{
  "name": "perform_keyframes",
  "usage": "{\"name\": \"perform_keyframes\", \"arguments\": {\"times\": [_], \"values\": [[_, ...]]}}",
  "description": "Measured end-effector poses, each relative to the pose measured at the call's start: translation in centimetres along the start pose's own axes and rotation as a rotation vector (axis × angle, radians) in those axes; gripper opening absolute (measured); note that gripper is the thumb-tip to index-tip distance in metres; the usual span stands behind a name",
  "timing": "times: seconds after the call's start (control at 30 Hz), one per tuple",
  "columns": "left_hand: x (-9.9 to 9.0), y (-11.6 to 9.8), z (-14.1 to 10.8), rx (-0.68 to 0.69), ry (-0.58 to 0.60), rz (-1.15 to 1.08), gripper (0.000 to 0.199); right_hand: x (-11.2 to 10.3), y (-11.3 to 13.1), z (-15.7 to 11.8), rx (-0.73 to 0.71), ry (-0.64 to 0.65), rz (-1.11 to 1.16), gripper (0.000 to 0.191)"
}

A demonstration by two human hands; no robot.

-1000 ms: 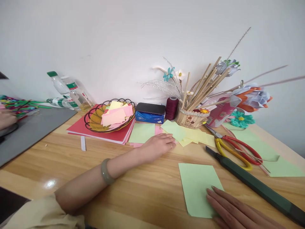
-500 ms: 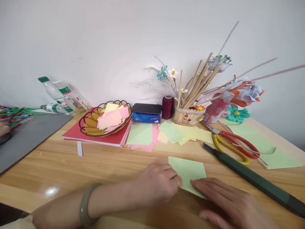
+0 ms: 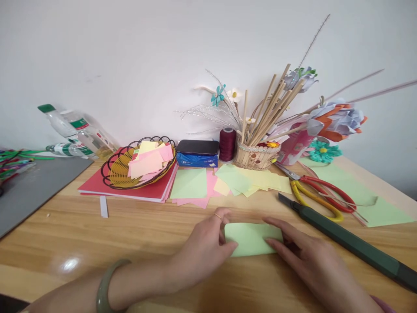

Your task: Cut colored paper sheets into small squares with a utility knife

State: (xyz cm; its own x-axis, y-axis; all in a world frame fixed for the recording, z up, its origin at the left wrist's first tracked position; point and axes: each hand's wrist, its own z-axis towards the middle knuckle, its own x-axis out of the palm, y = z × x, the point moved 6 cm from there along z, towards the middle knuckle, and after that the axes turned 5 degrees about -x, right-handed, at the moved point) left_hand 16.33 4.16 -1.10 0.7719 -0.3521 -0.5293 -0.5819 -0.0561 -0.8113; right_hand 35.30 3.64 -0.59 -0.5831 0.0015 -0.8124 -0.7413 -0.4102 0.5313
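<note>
Between my two hands, just over the near part of the wooden table (image 3: 137,234), is a light green sheet of paper (image 3: 250,239), its visible face a wide rectangle. My left hand (image 3: 208,243) grips its left edge, thumb in front and fingers behind. At the right edge my right hand (image 3: 299,248) pinches it the same way, thumb on the near face. A ring is on a left finger and a green bangle (image 3: 109,282) circles the left wrist. To the right of my right hand lies a dark green utility knife (image 3: 342,237), blade out.
Scissors (image 3: 319,193) with red and yellow handles lie behind the knife. Loose coloured papers (image 3: 189,184) spread across the middle. A wicker basket (image 3: 114,174) of paper pieces sits on red paper (image 3: 94,180). Thread (image 3: 228,145), a stick holder (image 3: 254,156) and bottles (image 3: 81,130) stand by the wall.
The green paper lay flat with my left hand closed at its left edge and my right hand on it. Now both hands hold its sides, and its visible face is shorter.
</note>
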Motion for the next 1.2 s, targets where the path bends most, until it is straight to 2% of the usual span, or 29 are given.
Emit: {"name": "perform_keyframes", "arguments": {"times": [0.13, 0.2, 0.3, 0.5, 0.7, 0.83, 1.0, 1.2], "values": [[0.1, -0.3, 0.2, 0.04, 0.035, 0.032, 0.013, 0.6, -0.3, 0.5, 0.042, 0.031, 0.021, 0.045], [0.1, -0.3, 0.2, 0.03, 0.049, 0.035, 0.007, 0.9, -0.6, 0.6, 0.077, 0.034, 0.043, 0.047], [-0.1, -0.3, 0.3, 0.015, 0.034, 0.065, 0.01, 1.3, -1.1, 0.5, 0.118, 0.026, 0.064, 0.045], [-0.5, -0.3, 0.1, 0.032, 0.039, 0.107, 0.008, 1.1, -0.4, 0.3, 0.114, 0.046, 0.06, 0.019], [-0.1, 0.3, 0.4, -0.004, 0.052, 0.104, 0.01, 0.3, 1.1, -0.1, -0.08, -0.028, -0.084, 0.018], [0.1, 0.5, 0.1, 0.058, 0.043, 0.163, 0.012, 0.3, 1.1, -0.6, -0.184, -0.049, -0.164, 0.015], [0.1, 0.5, -0.3, 0.152, 0.009, 0.207, 0.012, 0.4, 0.6, -0.9, -0.191, -0.057, -0.179, 0.021], [-0.1, 0.5, 0.1, 0.081, 0.032, 0.161, 0.008, 0.4, 0.6, -0.6, -0.202, -0.057, -0.2, 0.02]]}}
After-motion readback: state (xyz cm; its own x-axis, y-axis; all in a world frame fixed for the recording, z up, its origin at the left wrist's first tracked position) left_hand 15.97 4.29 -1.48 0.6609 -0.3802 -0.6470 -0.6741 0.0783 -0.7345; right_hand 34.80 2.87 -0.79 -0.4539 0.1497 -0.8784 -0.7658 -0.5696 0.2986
